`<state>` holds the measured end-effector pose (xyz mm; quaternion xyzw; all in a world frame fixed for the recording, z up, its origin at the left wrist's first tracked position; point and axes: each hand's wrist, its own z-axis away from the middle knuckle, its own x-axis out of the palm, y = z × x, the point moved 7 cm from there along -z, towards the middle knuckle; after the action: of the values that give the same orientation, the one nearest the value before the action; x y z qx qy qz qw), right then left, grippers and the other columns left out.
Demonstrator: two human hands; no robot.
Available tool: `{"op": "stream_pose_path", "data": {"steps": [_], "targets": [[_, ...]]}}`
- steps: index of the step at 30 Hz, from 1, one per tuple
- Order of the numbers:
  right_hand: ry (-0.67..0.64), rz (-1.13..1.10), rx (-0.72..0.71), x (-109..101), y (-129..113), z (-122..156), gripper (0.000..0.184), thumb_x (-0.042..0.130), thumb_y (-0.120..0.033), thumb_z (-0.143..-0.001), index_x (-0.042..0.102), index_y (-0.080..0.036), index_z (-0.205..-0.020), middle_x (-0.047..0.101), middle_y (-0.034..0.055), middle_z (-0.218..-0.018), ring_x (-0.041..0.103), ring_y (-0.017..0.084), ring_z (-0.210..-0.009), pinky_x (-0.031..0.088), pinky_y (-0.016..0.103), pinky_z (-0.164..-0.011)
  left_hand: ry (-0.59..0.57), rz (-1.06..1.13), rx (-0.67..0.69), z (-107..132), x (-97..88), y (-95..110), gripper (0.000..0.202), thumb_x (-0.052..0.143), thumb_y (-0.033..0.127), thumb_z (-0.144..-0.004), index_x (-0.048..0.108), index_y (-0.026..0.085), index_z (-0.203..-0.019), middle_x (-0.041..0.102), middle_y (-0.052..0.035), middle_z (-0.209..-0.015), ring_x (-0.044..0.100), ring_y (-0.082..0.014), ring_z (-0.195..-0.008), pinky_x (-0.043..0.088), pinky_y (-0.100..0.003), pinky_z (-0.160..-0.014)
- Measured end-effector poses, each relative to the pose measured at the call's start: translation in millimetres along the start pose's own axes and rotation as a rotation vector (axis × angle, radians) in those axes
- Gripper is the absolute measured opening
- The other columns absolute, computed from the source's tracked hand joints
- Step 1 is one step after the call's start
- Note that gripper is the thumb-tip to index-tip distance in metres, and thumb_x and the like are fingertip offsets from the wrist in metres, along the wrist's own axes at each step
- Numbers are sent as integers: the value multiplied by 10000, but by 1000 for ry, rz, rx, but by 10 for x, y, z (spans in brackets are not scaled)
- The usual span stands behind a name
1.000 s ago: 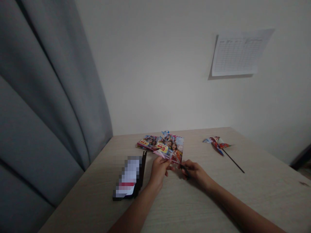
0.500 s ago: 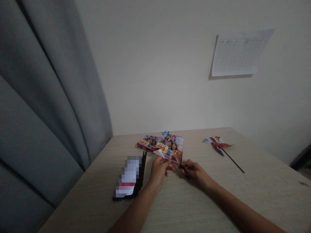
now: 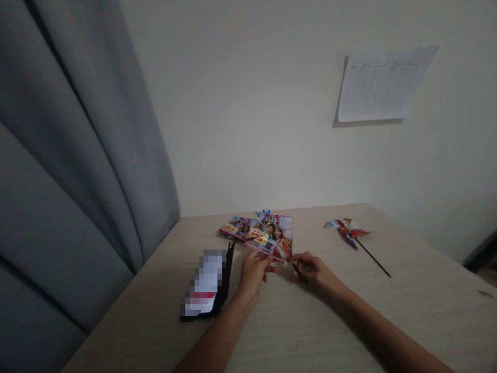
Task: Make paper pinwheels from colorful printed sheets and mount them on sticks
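Observation:
A colourful printed paper sheet (image 3: 285,228) with pictures of people and a yellow label is pinched at its lower left by my left hand (image 3: 254,269). Its lower right corner shows a slanting slit. My right hand (image 3: 312,269) is closed round the dark handles of scissors (image 3: 298,272), whose thin blades point up and left at that slit. The blades are too small and dim to tell how far apart they are. Behind the sheet, on its left, lies a stack of similar printed sheets (image 3: 235,228).
A phone (image 3: 207,280) with a blurred screen lies left of my forearm, with dark sticks (image 3: 229,269) alongside it. A paper pinwheel (image 3: 347,230) on a dark stick rests on the wooden table (image 3: 411,311) at right. Grey curtain (image 3: 89,129) hangs at left; a sheet (image 3: 376,88) hangs on the wall.
My right hand and the scissors have shifted slightly right. The printed sheet has tilted a little, and the slit at its lower right looks wider. My left hand has barely moved.

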<state>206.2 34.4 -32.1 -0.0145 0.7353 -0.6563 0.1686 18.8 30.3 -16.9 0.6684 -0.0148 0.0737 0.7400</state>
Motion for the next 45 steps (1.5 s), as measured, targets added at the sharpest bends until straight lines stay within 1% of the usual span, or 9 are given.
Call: {"op": "stream_pose_path", "data": {"steps": [7, 12, 18, 23, 27, 32, 35, 39, 45], "targets": [[-45, 237, -35, -145, -58, -13, 462, 668, -277, -706, 686, -203, -1162, 632, 18, -819, 588, 181, -762, 474, 302, -723, 12, 3, 19, 6, -9, 22, 373, 759, 388, -698, 640, 146, -956, 756, -104, -959, 720, -163, -577, 256, -158, -347], [-82, 272, -86, -246, -198, 6, 423, 628, -226, -693, 703, -193, -1109, 610, 8, -750, 584, 186, -741, 469, 311, -740, 23, -19, 6, 0, -28, 13, 364, 764, 380, -704, 631, 140, -943, 749, -111, -970, 714, -150, -566, 253, -156, -356], [-172, 240, -97, -433, -303, 56, 313, 608, -248, -727, 726, -185, -1010, 622, 19, -765, 587, 191, -754, 476, 310, -726, 31, -48, -11, 8, -43, 19, 353, 743, 363, -731, 629, 141, -980, 746, -107, -953, 715, -146, -568, 253, -156, -365], [-46, 133, -124, -569, -329, 25, 318, 622, -334, -759, 711, -181, -1023, 622, 34, -841, 599, 179, -713, 488, 319, -689, 20, -85, -47, 9, -33, -7, 288, 701, 300, -763, 636, 142, -995, 747, -101, -964, 713, -133, -570, 262, -152, -369], [118, 217, -174, -622, -383, 9, 346, 639, -423, -779, 724, -184, -1016, 616, 29, -759, 612, 214, -779, 483, 361, -769, -28, -105, -83, 9, 3, -45, 318, 720, 314, -754, 632, 141, -1006, 749, -98, -962, 704, -125, -551, 258, -151, -363], [214, 323, -207, -664, -334, -19, 361, 642, -422, -780, 735, -203, -1051, 655, 46, -804, 609, 240, -872, 456, 386, -857, -126, -161, -144, 61, 77, -83, 323, 712, 288, -767, 630, 143, -1043, 758, -96, -957, 697, -117, -541, 238, -152, -363], [242, 438, -198, -677, -261, -38, 354, 634, -394, -781, 737, -237, -1080, 667, 50, -857, 607, 242, -901, 439, 396, -893, -178, -209, -180, 105, 114, -93, 364, 736, 313, -754, 638, 155, -1067, 762, -86, -954, 692, -110, -539, 232, -149, -371], [249, 663, -139, -645, -198, -39, 372, 633, -351, -781, 718, -304, -1140, 685, 61, -966, 593, 256, -967, 366, 466, -964, -214, -280, -192, 135, 128, -85, 424, 757, 360, -729, 648, 170, -1092, 766, -75, -925, 684, -109, -534, 231, -145, -385], [184, 849, -135, -510, -233, -3, 389, 632, -279, -783, 704, -333, -1162, 709, 66, -1063, 549, 263, -1066, 300, 463, -973, -223, -420, -184, 70, 88, -151, 417, 686, 225, -742, 620, 176, -1150, 770, -53, -857, 674, -117, -515, 260, -151, -395]]}}
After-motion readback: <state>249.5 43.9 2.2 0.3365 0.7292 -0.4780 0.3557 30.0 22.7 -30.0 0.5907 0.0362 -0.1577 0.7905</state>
